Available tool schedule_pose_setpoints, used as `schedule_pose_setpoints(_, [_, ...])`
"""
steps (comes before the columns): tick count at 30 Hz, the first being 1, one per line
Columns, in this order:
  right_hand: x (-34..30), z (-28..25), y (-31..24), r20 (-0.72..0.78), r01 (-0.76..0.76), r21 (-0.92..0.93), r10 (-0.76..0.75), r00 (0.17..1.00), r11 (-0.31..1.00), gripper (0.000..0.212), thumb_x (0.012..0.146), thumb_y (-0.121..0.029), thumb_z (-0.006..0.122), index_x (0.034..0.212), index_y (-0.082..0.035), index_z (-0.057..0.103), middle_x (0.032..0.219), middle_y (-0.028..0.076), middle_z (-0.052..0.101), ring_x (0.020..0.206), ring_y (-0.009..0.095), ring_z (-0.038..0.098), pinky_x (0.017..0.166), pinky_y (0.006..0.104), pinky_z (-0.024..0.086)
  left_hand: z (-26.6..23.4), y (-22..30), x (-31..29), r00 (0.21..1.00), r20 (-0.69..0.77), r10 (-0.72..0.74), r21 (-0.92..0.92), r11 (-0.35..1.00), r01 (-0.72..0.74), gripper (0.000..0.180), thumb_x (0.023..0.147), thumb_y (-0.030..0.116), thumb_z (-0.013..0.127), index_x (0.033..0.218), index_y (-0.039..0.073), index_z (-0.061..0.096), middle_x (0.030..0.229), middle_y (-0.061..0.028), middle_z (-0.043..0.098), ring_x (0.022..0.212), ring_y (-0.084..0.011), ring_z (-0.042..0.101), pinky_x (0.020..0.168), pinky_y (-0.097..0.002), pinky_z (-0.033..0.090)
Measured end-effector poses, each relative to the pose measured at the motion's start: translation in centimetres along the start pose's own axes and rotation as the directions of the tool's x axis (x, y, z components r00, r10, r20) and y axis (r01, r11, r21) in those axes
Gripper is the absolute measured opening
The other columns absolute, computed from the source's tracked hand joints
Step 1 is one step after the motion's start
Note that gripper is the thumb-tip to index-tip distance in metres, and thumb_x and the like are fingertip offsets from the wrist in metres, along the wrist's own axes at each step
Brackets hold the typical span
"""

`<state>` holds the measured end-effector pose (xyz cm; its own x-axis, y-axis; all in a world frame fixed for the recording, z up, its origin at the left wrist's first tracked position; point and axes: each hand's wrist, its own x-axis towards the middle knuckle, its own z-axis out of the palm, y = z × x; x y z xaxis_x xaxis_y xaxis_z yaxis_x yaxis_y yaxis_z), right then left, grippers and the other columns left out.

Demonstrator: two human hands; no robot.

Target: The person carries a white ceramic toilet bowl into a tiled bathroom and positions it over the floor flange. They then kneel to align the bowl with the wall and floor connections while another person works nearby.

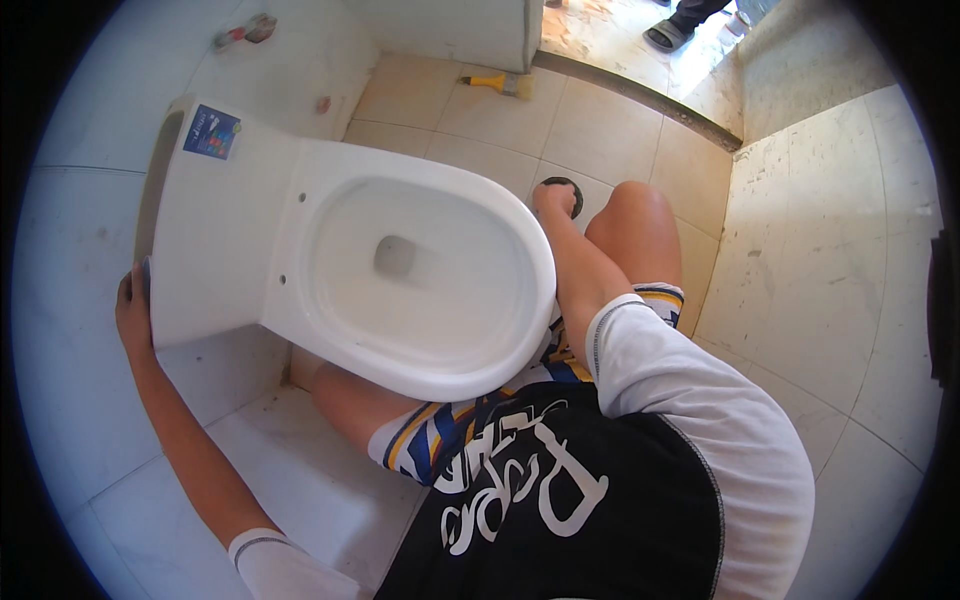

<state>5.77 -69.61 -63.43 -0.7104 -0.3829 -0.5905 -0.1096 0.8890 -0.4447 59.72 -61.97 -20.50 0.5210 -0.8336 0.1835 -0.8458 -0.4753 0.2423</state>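
Observation:
A white toilet (420, 375) stands before me, its seat off and its bowl uncovered, with a little water at the bottom. My left hand (133, 315) is at the near back edge of the toilet tank (215, 230), fingers curled against it. A small blue thing (147, 268) shows between those fingers and the tank; its kind is not clear. My right hand (553, 200) reaches down past the bowl's front rim, beside a dark rounded thing (574, 192) near the floor. Its fingers are mostly hidden, so whether it grips that thing cannot be told.
A yellow-handled paintbrush (490, 84) lies on the tiled floor beyond the toilet. A raised threshold (640, 95) crosses the doorway, where another person's sandalled foot (668, 37) shows. Tiled walls (830, 250) stand close on both sides. A blue label (211, 132) is on the tank.

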Motion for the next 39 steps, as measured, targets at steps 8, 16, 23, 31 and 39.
schedule_pose_setpoints(8, [-8.0, -7.7, -10.1, 0.385, 0.665, 0.462, -0.808, 0.445, 0.587, 0.033, 0.082, -0.034, 0.068, 0.085, -0.001, 0.067, 0.066, 0.005, 0.063, 0.055, 0.009, 0.055, 0.049, 0.0245, 0.043, -0.1, 1.3, -0.8, 0.998, -0.049, 0.034, 0.023, 0.999, -0.033, 0.067, 0.087, 0.058, 0.048, 0.123, 0.003, 0.056, 0.124, -0.0204, 0.056, 0.118, -0.0341, 0.051, 0.099, -0.0388, 0.038])
schedule_pose_setpoints(16, [-14.7, -12.6, -10.2, 0.496, 0.862, 0.428, -0.868, 0.028, 0.273, 0.039, 0.088, -0.032, 0.059, 0.102, 0.004, 0.063, 0.087, 0.014, 0.067, 0.075, 0.020, 0.063, 0.072, 0.0314, 0.049, -0.1, 0.7, -0.8, 0.997, -0.082, -0.007, 0.003, 1.000, 0.007, 0.058, 0.088, 0.050, 0.048, 0.120, 0.004, 0.059, 0.116, -0.0190, 0.061, 0.110, -0.0320, 0.057, 0.094, -0.0382, 0.041])
schedule_pose_setpoints(23, [-15.3, -14.7, -8.7, 0.728, 0.921, 0.140, -0.668, 0.153, 0.363, 0.067, 0.075, -0.046, 0.070, 0.121, 0.001, 0.056, 0.103, 0.021, 0.065, 0.094, 0.028, 0.064, 0.085, 0.0353, 0.048, -0.7, 0.5, -0.4, 0.993, -0.114, 0.020, 0.086, 0.996, -0.010, 0.058, 0.088, 0.050, 0.051, 0.117, 0.002, 0.059, 0.109, -0.0213, 0.064, 0.103, -0.0328, 0.061, 0.089, -0.0377, 0.045])
schedule_pose_setpoints(31, [-15.3, -15.1, -9.0, 0.740, 0.905, 0.182, -0.659, 0.132, 0.385, 0.064, 0.063, -0.017, 0.066, 0.123, 0.001, 0.053, 0.103, 0.020, 0.065, 0.089, 0.029, 0.064, 0.082, 0.0359, 0.050, -0.7, 1.3, -0.3, 0.996, -0.012, 0.089, 0.214, 0.973, -0.085, 0.050, 0.090, 0.043, 0.048, 0.111, 0.000, 0.061, 0.104, -0.0249, 0.063, 0.101, -0.0381, 0.059, 0.086, -0.0419, 0.045])
schedule_pose_setpoints(39, [-16.2, -17.2, -8.8, 0.734, 0.902, 0.262, -0.678, 0.043, 0.342, 0.062, 0.065, -0.010, 0.062, 0.124, 0.006, 0.050, 0.101, 0.021, 0.064, 0.089, 0.029, 0.063, 0.082, 0.0361, 0.050, -0.1, 1.4, -1.4, 0.985, -0.169, 0.047, 0.089, 0.996, -0.032, 0.036, 0.090, 0.034, 0.049, 0.108, 0.005, 0.063, 0.098, -0.0185, 0.066, 0.093, -0.0348, 0.062, 0.081, -0.0417, 0.047])
